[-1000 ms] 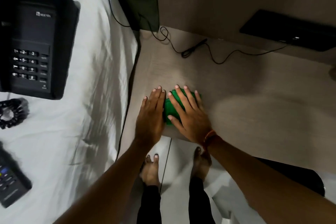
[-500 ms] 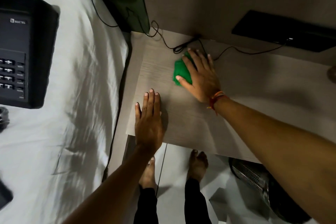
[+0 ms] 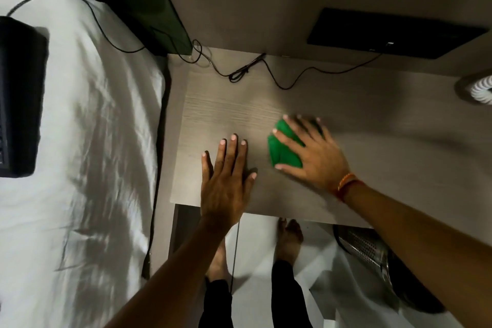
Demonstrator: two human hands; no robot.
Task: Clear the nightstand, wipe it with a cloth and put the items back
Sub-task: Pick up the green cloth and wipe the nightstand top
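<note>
Right hand [image 3: 314, 157] pressed flat on the green cloth [image 3: 283, 150], fingers spread over it and motion-blurred, thumb at the cloth's near edge; palm down on it rather than curled around it. Cloth folded small, lying on the counter [image 3: 213, 104] around the middle of its top. Orange thread band [image 3: 346, 185] around the right wrist.

Left hand [image 3: 226, 181] laid flat and open on the counter near the front edge, just beside the cloth but apart from it, fingers together, holding nothing.

Counter top pale wood grain, otherwise bare around both hands. Along the back edge, a thin black cable [image 3: 245, 72] with a knotted loop, trailing left toward the bed and right up to a black panel [image 3: 394, 37] on the wall. At the far right edge, a white ribbed object [image 3: 483, 89], only partly in view, well apart from the cloth.

Left of the counter, a bed with a white sheet [image 3: 93, 141]; on it, a black telephone [image 3: 18, 93] cut off by the frame edge, its cord running over the sheet. Dark green headboard [image 3: 149, 2] behind.

Below the counter's front edge, 2 bare feet [image 3: 288, 237] on a pale floor, dark trouser legs above them. To the right, under the counter, a perforated metal bin [image 3: 364, 245], partly hidden by the right forearm.
</note>
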